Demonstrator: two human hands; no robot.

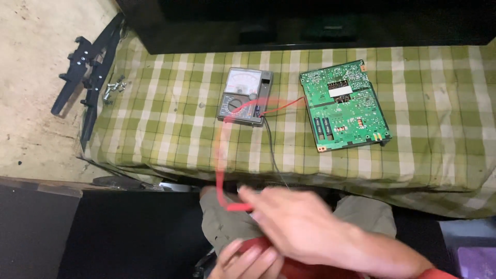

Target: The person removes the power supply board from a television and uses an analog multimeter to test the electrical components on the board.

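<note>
A grey analog multimeter (245,96) lies on a green checked cloth (165,129). To its right is a green circuit board (344,105). A red test lead (221,160) loops down from the meter, blurred by motion. Its red probe (238,207) sits at the fingertips of my right hand (299,225), which reaches in from the lower right. A second red wire runs from the meter towards the board's left edge. A black lead (272,152) drops off the cloth's front edge. My left hand (250,262) is low under the right one with fingers curled; what it holds is hidden.
A black metal bracket (85,72) and a few loose screws (114,88) lie at the cloth's left edge on a beige floor. A dark panel (310,26) runs along the back. My knees in khaki fabric (361,212) are below the cloth.
</note>
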